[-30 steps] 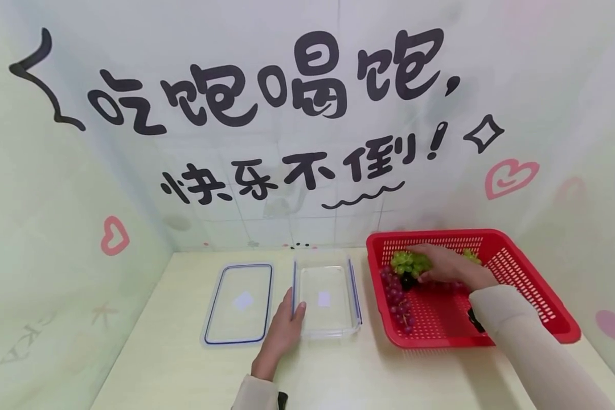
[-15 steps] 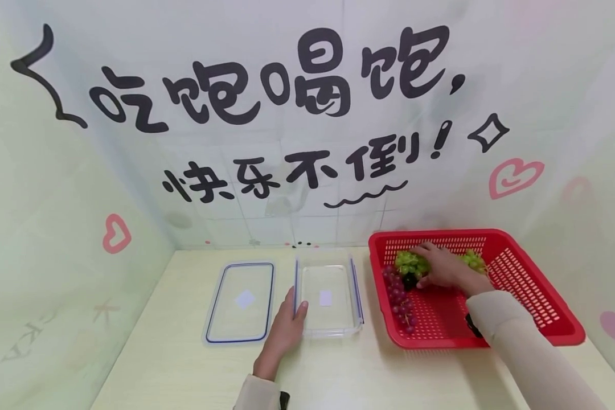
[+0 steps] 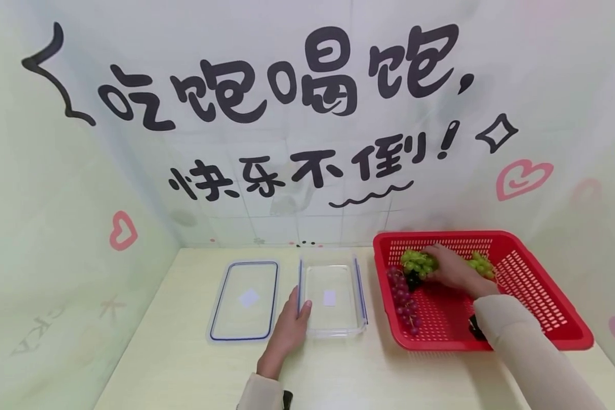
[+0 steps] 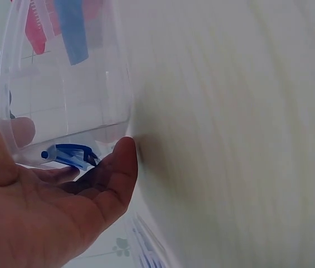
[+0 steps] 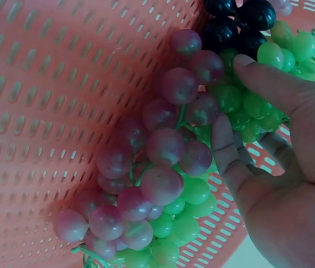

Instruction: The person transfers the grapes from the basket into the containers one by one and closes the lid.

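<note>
green grapes (image 3: 418,262) sit at the back left of the red basket (image 3: 538,296), on the right side of the table (image 3: 184,364). right hand (image 3: 453,270) is over them, thumb and fingers curled onto the bunch; the right wrist view shows the fingers (image 5: 229,151) closed round the green grapes (image 5: 246,106), so it's a grip. purple grapes (image 3: 402,299) lie just beside, along the basket's left wall, touching the green bunch; a few dark grapes (image 3: 412,279) sit between the two. a second green cluster (image 3: 482,265) shows behind the right wrist, probably a separate bunch but the hand hides the join. left hand (image 3: 289,330) rests against the left long side of the clear container (image 3: 333,299), fingers fairly straight, thumb at the rim; in the left wrist view the palm (image 4: 51,212) is flat along the clear wall by a blue latch (image 4: 71,155), not wrapped round it. the lid (image 3: 243,302) with blue trim lies flat just left of the container, apart from it. cream sleeves on both arms.
</note>
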`<state>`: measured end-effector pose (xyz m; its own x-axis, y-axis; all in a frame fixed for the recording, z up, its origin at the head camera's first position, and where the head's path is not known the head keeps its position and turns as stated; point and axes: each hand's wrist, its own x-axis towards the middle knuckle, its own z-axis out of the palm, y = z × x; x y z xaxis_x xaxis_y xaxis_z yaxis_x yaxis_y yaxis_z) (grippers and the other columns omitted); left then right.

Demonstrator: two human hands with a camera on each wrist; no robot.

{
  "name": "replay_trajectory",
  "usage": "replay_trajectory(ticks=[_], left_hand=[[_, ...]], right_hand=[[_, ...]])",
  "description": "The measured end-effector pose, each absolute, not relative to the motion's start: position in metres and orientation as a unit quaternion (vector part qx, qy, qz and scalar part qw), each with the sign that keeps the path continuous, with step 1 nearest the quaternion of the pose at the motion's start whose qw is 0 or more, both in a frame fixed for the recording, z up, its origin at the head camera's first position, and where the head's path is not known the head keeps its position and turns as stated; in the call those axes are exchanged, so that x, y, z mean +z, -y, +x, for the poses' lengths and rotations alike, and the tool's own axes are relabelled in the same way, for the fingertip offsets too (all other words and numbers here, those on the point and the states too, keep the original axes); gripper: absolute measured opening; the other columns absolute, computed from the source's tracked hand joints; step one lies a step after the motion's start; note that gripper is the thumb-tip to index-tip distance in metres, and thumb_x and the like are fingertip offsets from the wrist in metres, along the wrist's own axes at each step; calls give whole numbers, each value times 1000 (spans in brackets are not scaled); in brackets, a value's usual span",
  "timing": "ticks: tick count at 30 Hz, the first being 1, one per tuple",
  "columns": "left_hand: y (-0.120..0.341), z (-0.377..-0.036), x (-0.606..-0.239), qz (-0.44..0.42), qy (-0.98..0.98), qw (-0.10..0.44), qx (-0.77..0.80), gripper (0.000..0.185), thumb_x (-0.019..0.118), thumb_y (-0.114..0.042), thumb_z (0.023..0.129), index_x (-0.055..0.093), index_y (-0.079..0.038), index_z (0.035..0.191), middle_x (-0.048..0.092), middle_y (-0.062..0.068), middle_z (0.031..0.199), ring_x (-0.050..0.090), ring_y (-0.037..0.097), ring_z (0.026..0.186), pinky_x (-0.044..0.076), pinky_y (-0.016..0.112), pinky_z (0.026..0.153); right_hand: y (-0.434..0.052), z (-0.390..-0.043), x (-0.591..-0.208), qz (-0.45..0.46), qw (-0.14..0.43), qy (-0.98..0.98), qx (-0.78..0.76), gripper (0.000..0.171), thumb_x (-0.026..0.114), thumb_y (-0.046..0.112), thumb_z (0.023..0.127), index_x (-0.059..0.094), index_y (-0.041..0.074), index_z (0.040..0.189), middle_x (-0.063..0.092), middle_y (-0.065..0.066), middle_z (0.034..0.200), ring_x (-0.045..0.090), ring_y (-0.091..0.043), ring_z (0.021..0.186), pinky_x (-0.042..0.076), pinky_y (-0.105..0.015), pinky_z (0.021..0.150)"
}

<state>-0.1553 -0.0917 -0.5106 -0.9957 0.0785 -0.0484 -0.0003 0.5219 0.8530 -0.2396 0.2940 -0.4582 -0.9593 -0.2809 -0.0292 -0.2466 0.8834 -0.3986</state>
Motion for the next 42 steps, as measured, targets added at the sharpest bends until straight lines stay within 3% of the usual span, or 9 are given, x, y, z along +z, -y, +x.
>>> replay_trajectory(ticks=[9,17,23,28,34,42], left_hand=[[92,-156,-509,25,-872,44,488,62,40,-32,108,23,4,154,35,33,151,32,50,140,28,64,114],[92,-156,-508,26,-872,38,488,58,39,-26,108,23,5,154,35,33,151,32,50,140,28,63,114],[93,-156,-508,28,-872,35,487,57,38,-27,108,24,5,154,38,33,150,34,50,139,30,63,113],[92,-156,-508,33,-871,33,489,56,37,-24,109,24,7,153,37,33,150,34,49,140,29,63,114],[91,-156,-507,32,-873,35,486,55,35,-24,109,23,6,153,37,33,150,33,49,140,29,62,114],[90,-154,-506,34,-878,31,477,54,36,-23,109,25,7,152,41,35,146,38,51,136,33,63,111]], right_hand=[[-299,-239,-447,-109,62,-952,-279,47,77,16,87,60,1,128,61,-22,120,58,-36,105,53,-56,88],[-298,-236,-432,-54,69,-947,-309,58,74,40,89,55,8,134,59,-20,123,56,-32,104,56,-47,84],[-285,-233,-412,-34,81,-926,-367,74,69,51,89,46,9,146,52,-23,138,51,-37,118,55,-51,92],[-270,-230,-396,-9,114,-894,-433,79,64,59,89,41,13,148,51,-19,138,47,-35,123,50,-55,99],[-244,-231,-387,1,129,-858,-496,81,62,58,91,36,11,152,51,-20,140,57,-34,120,50,-49,102],[-207,-229,-393,1,144,-816,-560,63,61,46,96,46,3,140,60,-18,125,66,-23,97,55,-43,95]])
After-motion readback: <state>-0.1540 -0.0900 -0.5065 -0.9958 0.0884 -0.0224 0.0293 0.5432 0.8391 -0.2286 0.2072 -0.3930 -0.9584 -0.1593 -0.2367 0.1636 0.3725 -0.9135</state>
